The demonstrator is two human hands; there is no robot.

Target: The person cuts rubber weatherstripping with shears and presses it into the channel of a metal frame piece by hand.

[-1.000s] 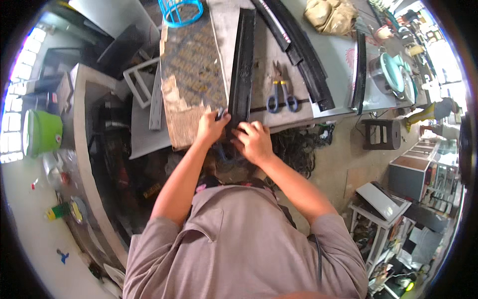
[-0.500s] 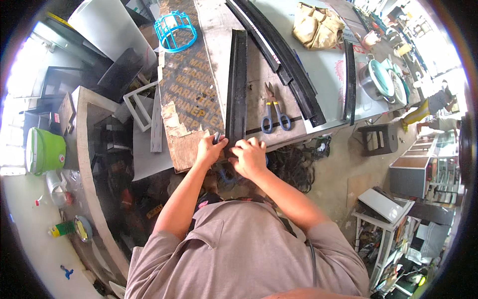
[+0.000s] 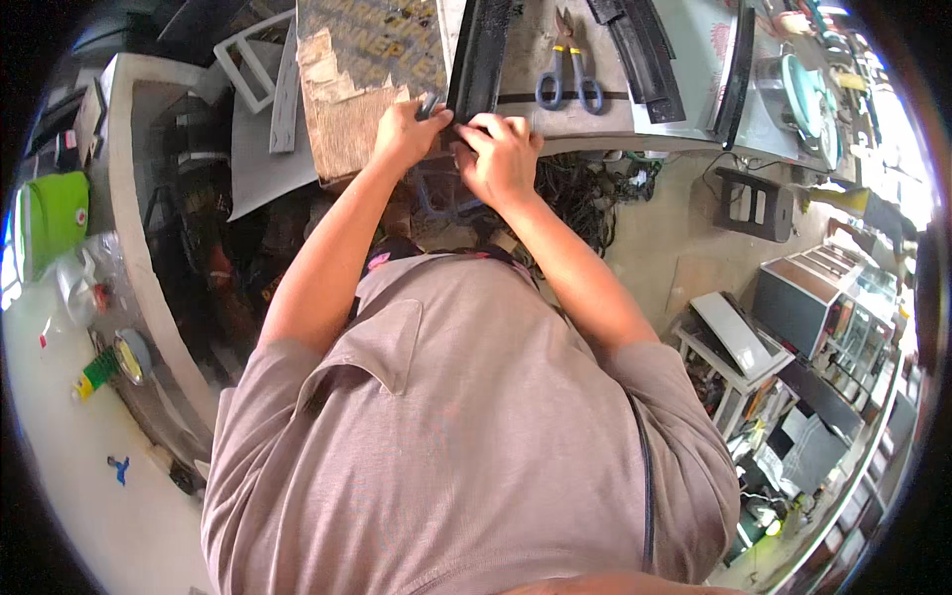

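Note:
A long black strip point(image 3: 481, 59) lies lengthwise on the workbench, its near end at my hands. My left hand point(image 3: 405, 137) is closed around a small dark grey object point(image 3: 428, 105), mostly hidden by the fingers, so its kind does not show. Just left of the strip's end, that hand rests by the torn edge of a printed plywood board point(image 3: 342, 124). My right hand point(image 3: 498, 159) curls its fingers over the near end of the strip, thumb toward the left hand. To the right lie tin snips point(image 3: 567, 69) with blue-grey handles, blades pointing away.
More black strips point(image 3: 640, 59) lie on the bench's right part, near a pot with a teal lid point(image 3: 801, 96). A dark stool point(image 3: 754, 203) stands on the floor at right. Tangled black material point(image 3: 585, 203) hangs below the bench edge. A white frame point(image 3: 248, 64) leans at left.
The view has tipped downward, so the bench and both hands sit higher in the picture. My hands stay at the strip's near end, and the left still holds the small dark object.

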